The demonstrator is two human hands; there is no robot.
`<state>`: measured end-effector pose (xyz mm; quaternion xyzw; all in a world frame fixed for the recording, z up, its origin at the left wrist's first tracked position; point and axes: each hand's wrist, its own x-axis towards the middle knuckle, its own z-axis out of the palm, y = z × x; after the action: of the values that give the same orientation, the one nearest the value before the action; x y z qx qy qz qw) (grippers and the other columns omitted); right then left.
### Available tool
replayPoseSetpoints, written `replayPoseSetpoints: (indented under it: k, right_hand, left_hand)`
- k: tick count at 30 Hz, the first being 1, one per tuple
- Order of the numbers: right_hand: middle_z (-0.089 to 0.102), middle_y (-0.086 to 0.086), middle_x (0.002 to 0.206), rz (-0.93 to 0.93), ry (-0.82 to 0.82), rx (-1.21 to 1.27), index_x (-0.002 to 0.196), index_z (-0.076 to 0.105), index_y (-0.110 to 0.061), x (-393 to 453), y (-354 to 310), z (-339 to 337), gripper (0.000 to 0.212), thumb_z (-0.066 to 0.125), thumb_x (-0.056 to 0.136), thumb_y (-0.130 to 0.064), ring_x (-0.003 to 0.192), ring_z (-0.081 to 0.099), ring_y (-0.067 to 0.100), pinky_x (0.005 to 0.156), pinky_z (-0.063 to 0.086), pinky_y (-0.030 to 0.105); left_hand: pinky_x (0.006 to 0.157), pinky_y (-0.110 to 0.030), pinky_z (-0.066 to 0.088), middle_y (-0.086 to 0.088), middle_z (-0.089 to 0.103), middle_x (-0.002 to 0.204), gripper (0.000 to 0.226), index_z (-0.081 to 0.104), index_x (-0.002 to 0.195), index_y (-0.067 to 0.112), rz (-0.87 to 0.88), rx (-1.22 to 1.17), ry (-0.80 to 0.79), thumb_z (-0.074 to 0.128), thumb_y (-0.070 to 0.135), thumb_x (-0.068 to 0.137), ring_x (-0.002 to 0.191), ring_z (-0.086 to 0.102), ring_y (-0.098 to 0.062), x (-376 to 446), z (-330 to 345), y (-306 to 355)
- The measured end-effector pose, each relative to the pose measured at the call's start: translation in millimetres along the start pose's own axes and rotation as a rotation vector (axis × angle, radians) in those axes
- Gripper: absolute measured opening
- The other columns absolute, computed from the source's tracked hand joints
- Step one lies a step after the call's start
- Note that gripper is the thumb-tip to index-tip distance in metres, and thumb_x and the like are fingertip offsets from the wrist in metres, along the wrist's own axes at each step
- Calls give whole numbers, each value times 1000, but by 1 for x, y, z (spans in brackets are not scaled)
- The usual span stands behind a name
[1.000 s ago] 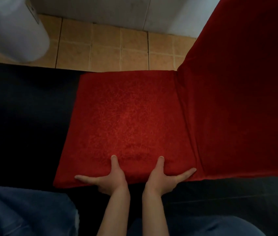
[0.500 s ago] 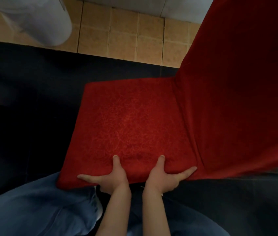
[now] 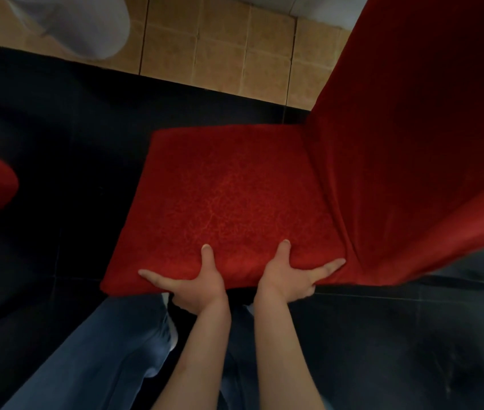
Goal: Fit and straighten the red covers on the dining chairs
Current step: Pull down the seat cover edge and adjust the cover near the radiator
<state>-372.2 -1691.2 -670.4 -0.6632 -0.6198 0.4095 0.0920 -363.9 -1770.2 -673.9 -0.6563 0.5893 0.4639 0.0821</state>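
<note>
The person is gripping the near edge of the chair seat [image 3: 228, 202] in its red cover [image 3: 412, 149], left hand [image 3: 196, 282] and right hand [image 3: 291, 276] clamped side by side, thumbs on top. The chair has been dragged closer and clear of the wall, suggesting repositioning.

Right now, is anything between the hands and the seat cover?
Nothing visible. The left hand and right hand already grip the near edge of the seat cover, thumbs on top.
</note>
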Motion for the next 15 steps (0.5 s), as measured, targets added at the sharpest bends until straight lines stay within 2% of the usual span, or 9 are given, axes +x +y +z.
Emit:
replayPoseSetpoints:
  k: [3, 5, 8, 10, 12, 14, 15]
  right_hand:
    - [19, 11, 157, 23, -12, -16, 145, 2, -54, 1, -8, 1, 101, 74, 77, -38, 137, 33, 33, 92, 20, 25]
    - [17, 13, 157, 25, -28, -41, 149, 4, -45, 0, -17, 1, 98, 73, 80, -35, 138, 31, 32, 93, 20, 25]
    - [18, 11, 157, 4, -26, -70, 151, 7, -39, -2, -28, 1, 99, 75, 79, -35, 138, 31, 28, 97, 24, 26]
    - [14, 7, 159, -27, -46, -91, 151, 5, -40, -4, -33, -2, 101, 75, 79, -34, 139, 29, 23, 94, 21, 22]
    - [13, 6, 159, -63, -66, -100, 151, 4, -42, -4, -38, -5, 103, 77, 77, -34, 138, 29, 22, 93, 20, 18]
    - [13, 12, 157, -41, -65, -74, 149, 3, -48, -6, -48, -5, 107, 79, 75, -37, 133, 36, 27, 93, 27, 16]
    - [13, 17, 155, -6, -63, -57, 147, 1, -53, -7, -54, -3, 110, 81, 73, -39, 127, 40, 30, 94, 34, 23]
  left_hand:
    - [82, -30, 38, -12, 51, 129, 119, -12, 148, 47, -3, 2, -4, 79, 49, 72, 89, 48, -14, -4, 1, 5]
    - [80, -29, 39, -14, 47, 130, 119, -13, 147, 49, 13, -23, 4, 79, 50, 71, 82, 47, -11, -5, 2, 8]
    - [72, -21, 38, -4, 41, 122, 117, -11, 146, 50, 59, -44, -17, 79, 51, 71, 76, 44, -3, -11, 2, 14]
    - [71, -19, 38, 1, 37, 119, 114, -8, 146, 52, 86, -70, -41, 78, 52, 71, 87, 49, -9, -13, 1, 16]
    - [78, -24, 39, 0, 38, 119, 112, -7, 144, 56, 125, -77, -46, 77, 54, 71, 95, 48, -13, -15, -1, 21]
    - [76, -25, 39, -2, 37, 117, 111, -8, 142, 59, 125, -87, -65, 77, 56, 70, 89, 48, -9, -18, 0, 29]
    - [73, -24, 38, -3, 37, 117, 111, -9, 140, 61, 120, -88, -73, 77, 57, 69, 84, 45, -4, -19, 1, 34]
